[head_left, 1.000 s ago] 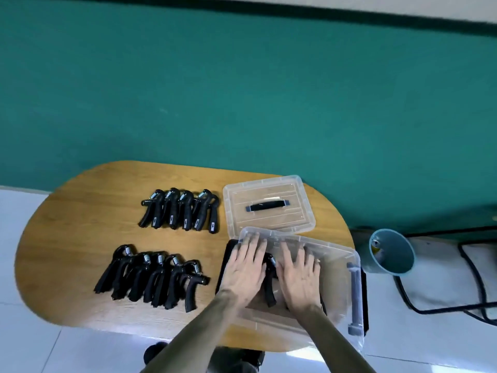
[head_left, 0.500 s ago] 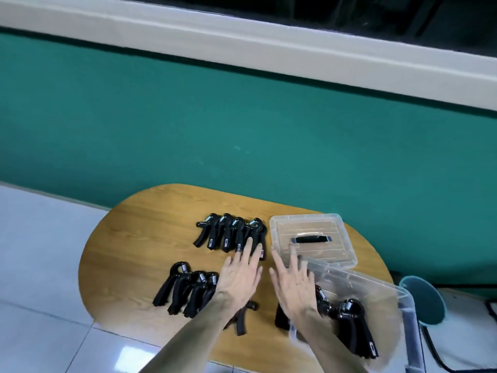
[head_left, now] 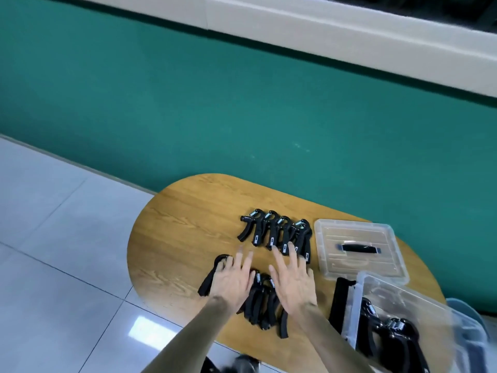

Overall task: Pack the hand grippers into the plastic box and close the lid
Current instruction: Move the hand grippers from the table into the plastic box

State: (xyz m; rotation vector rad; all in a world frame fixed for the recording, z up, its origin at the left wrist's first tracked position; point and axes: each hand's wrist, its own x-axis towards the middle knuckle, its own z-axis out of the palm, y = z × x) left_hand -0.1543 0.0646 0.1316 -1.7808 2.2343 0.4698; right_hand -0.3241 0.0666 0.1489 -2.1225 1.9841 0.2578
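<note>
Both hands have left the plastic box (head_left: 403, 316) and swung leftward over the near row of hand grippers (head_left: 258, 300) on the wooden table (head_left: 174, 238). The left hand (head_left: 232, 281) and right hand (head_left: 294, 278) are spread flat with fingers splayed, grasping nothing. Several grippers already lie in the box, its lid (head_left: 357, 249) resting beside the far row (head_left: 277, 232).

Grippers (head_left: 277, 232) left of lid (head_left: 357, 249); box (head_left: 403, 316) before lid.
</note>
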